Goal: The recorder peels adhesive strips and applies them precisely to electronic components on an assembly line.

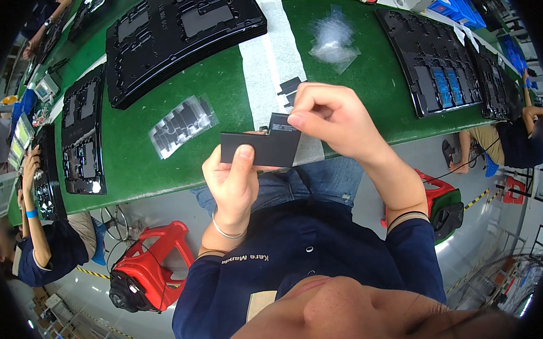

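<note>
My left hand [232, 179] grips a flat, black, L-shaped battery [261, 148] by its lower left part, thumb on top. The battery is held above the table's near edge and carries small pale print near its upper right arm. My right hand [330, 114] is closed in a pinch at that upper right corner, thumb and finger touching it; whether a thin film is also between them is hidden. Just beyond the right fingertips are small black pieces [290, 89] over the white strip. Left of the battery, a clear sheet with black adhesive pieces [182, 126] lies on the table.
The green table [218, 98] has a white strip [271, 40] across it. A stack of black trays [178, 36] stands far left, another black tray [84, 130] nearer. Clear film pieces [333, 40] lie far right, beside a tray with blue-topped parts [442, 81]. Co-workers sit at both sides.
</note>
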Available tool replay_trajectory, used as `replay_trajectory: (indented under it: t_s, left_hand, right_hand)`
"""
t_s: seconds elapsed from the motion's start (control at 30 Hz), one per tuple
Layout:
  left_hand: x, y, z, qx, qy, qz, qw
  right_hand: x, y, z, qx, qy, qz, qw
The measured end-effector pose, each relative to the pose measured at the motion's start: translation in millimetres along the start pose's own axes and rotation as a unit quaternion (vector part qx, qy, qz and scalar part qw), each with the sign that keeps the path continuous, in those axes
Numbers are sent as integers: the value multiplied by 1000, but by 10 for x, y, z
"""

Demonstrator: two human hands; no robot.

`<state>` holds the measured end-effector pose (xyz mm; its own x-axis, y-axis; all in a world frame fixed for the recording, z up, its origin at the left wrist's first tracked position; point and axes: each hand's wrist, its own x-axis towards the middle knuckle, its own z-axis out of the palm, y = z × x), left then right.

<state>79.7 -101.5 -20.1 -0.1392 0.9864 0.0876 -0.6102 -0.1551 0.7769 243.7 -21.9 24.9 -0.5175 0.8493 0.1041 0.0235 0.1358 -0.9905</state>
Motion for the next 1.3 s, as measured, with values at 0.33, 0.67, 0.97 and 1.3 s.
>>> replay_trajectory:
  t_s: [0.33, 0.67, 0.97, 1.3]
  left_hand:
    - [-4, -27, -7, 40, 6, -8, 999]
    - [98, 127, -232, 321, -49, 104, 940]
    - [1146, 1200, -796, 758, 34, 407, 508]
    - [1587, 1052, -1159, 883, -31, 256, 393]
  right_hand:
    - [69, 49, -9, 28, -21, -31, 999]
    - [42, 277, 66, -36, -9, -126, 991]
    - [-391, 278, 93, -506, -78, -161, 844]
    - [-367, 302, 89, -487, -126, -161, 849]
